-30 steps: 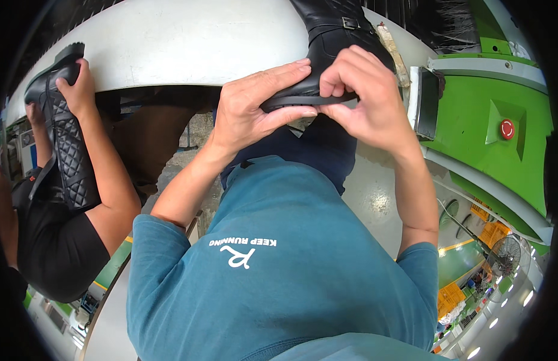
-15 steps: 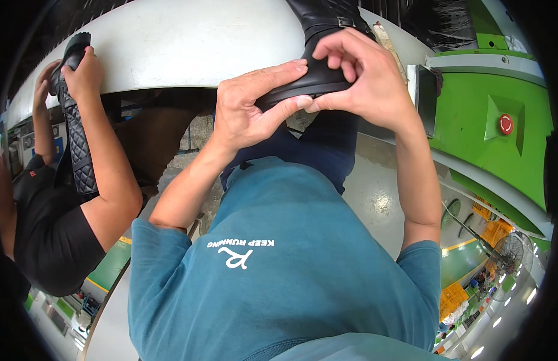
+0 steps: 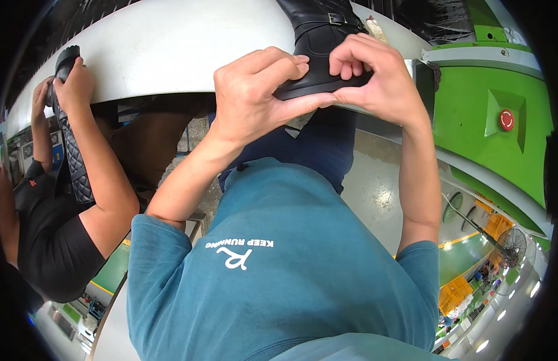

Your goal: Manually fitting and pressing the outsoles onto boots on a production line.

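Note:
A black leather boot (image 3: 318, 57) with a buckled strap across its ankle rests on the white curved work surface (image 3: 183, 48), toe toward me. My left hand (image 3: 252, 90) grips the left side of its toe, thumb along the sole's edge and bent fingers on the upper. On the other side my right hand (image 3: 378, 78) holds the toe, its fingers curled over the leather and its thumb at the sole. Both thumb tips meet at the front of the sole. The boot's shaft runs out of view at the top.
To my left a co-worker in a black shirt (image 3: 56, 240) handles another black boot (image 3: 74, 144) with a quilted shaft. On my right stands a green machine (image 3: 471, 120) with a red button (image 3: 506, 120). Behind it are a fan (image 3: 510, 246) and yellow crates (image 3: 453, 295).
The boot's toe has turned, pointing more straight toward me. My left hand has shifted its fingers, now more bent. The co-worker's boot has moved slightly down and left.

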Demonstrator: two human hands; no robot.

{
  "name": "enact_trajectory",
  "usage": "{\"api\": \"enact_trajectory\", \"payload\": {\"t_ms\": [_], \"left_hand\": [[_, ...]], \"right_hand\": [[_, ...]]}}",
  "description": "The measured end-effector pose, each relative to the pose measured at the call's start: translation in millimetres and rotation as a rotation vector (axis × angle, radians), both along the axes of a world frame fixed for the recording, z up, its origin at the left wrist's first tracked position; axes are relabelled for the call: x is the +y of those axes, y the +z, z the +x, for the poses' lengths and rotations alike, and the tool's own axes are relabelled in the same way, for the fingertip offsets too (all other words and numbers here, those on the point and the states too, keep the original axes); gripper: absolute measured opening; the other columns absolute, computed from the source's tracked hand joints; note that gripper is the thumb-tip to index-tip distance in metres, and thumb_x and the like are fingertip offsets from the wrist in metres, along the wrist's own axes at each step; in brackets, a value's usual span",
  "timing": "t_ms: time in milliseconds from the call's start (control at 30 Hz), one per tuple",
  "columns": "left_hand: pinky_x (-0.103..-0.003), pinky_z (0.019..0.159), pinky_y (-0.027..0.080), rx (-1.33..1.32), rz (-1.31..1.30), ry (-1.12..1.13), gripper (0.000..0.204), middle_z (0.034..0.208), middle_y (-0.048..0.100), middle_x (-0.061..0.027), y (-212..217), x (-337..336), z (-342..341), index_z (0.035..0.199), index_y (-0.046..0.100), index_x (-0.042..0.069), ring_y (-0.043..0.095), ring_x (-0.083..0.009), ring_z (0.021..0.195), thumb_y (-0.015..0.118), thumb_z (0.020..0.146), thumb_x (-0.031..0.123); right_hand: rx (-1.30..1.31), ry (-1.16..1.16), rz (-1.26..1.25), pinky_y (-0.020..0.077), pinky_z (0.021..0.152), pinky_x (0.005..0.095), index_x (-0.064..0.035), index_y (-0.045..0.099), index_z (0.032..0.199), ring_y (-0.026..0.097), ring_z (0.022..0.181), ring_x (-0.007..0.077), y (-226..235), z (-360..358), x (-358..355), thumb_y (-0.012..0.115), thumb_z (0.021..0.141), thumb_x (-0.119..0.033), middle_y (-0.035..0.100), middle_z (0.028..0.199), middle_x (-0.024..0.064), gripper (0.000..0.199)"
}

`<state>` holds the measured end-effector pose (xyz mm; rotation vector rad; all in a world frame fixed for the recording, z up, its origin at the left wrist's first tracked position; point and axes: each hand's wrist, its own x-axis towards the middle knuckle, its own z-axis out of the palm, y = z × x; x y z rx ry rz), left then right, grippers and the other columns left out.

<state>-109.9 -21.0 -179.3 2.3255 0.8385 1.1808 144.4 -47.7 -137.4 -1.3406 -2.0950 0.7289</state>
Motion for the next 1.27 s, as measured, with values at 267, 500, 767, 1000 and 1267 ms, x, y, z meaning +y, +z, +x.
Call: {"api": "enact_trajectory", "payload": {"t_ms": [267, 500, 767, 1000, 1267], "left_hand": [[-0.035, 0.071, 0.064, -0.077, -0.015, -0.061, 0.039, 0.092, 0.082, -0.0088, -2, 11, 1, 0.093, 0.081, 0.003, 0.08, -0.0248, 0.08, 0.104, 0.075, 0.03], [-0.035, 0.084, 0.06, -0.159, -0.05, -0.043, 0.026, 0.096, 0.082, -0.0192, -12, 6, -7, 0.093, 0.076, -0.006, 0.078, -0.0286, 0.086, 0.096, 0.08, 0.004], [-0.034, 0.062, 0.044, -0.308, 0.063, 0.009, 0.019, 0.077, 0.068, -0.0108, -40, -1, -16, 0.083, 0.068, -0.004, 0.056, -0.0197, 0.065, 0.074, 0.101, -0.007], [-0.039, 0.075, 0.056, -0.404, 0.271, 0.043, 0.012, 0.099, 0.074, -0.0177, -40, -21, 4, 0.095, 0.065, -0.002, 0.067, -0.0272, 0.083, 0.073, 0.104, -0.003], [-0.06, 0.102, 0.059, -0.204, 0.874, -0.061, 0.04, 0.122, 0.072, -0.0237, 143, -2, 2, 0.117, 0.069, 0.003, 0.069, -0.042, 0.122, 0.087, 0.099, 0.033]], "right_hand": [[0.133, -0.158, -0.105, 0.0529, 0.076, 0.0323, -0.0101, 0.079, 0.102, 0.063, 0.084, 0.0156, 2, 14, 12, 0.106, 0.066, -0.037, 0.069, 0.091, -0.0004, 0.053], [0.033, -0.454, -0.421, 0.0582, 0.111, 0.0389, 0.0138, 0.061, 0.148, 0.074, 0.127, 0.0338, -40, 58, 42, 0.097, 0.073, -0.074, 0.074, 0.136, 0.0301, 0.121], [0.553, -0.507, -0.126, 0.0541, 0.11, 0.0402, 0.0044, 0.04, 0.161, 0.068, 0.126, 0.0297, -43, 24, -8, 0.104, 0.081, -0.039, 0.067, 0.138, 0.0247, 0.111], [0.189, -0.44, 0.486, 0.0594, 0.094, 0.052, -0.0083, 0.048, 0.152, 0.074, 0.109, 0.0436, 63, -5, -51, 0.092, 0.082, -0.024, 0.073, 0.123, 0.02, 0.084], [-0.19, -0.034, 0.644, 0.0631, 0.079, 0.0478, -0.0174, 0.05, 0.157, 0.076, 0.105, 0.0383, 113, 2, -28, 0.094, 0.083, -0.025, 0.072, 0.125, 0.013, 0.086]]}}
